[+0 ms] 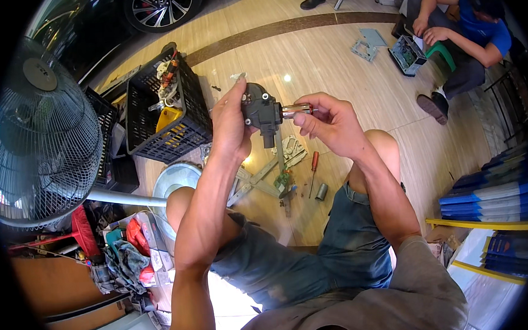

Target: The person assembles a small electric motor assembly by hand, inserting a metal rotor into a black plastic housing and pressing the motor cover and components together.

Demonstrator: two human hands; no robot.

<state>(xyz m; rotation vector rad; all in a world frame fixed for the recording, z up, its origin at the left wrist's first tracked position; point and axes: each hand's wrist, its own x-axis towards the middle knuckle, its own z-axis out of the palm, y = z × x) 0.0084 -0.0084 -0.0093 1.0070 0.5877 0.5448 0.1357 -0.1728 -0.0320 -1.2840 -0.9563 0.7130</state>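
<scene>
Raised over my knees, my left hand (230,120) is wrapped round a black plastic gear housing (263,111) of a small motor. From the housing's right side sticks out a shiny metal armature (297,109). Thumb and fingers of my right hand (329,124) pinch its outer end; whether it is fully seated in the housing I cannot tell. Below on the floor lie a scissor-shaped metal window regulator (256,182), a screwdriver with a red handle (314,165) and a grey metal motor can (321,191).
A black plastic crate (169,131) of parts stands at left, beside a large fan (44,137). Under my left knee is a round pale base (172,180). A co-worker in blue (477,25) sits at far right with an opened metal unit (407,56). Stacked blue packages (496,203) fill the right shelf.
</scene>
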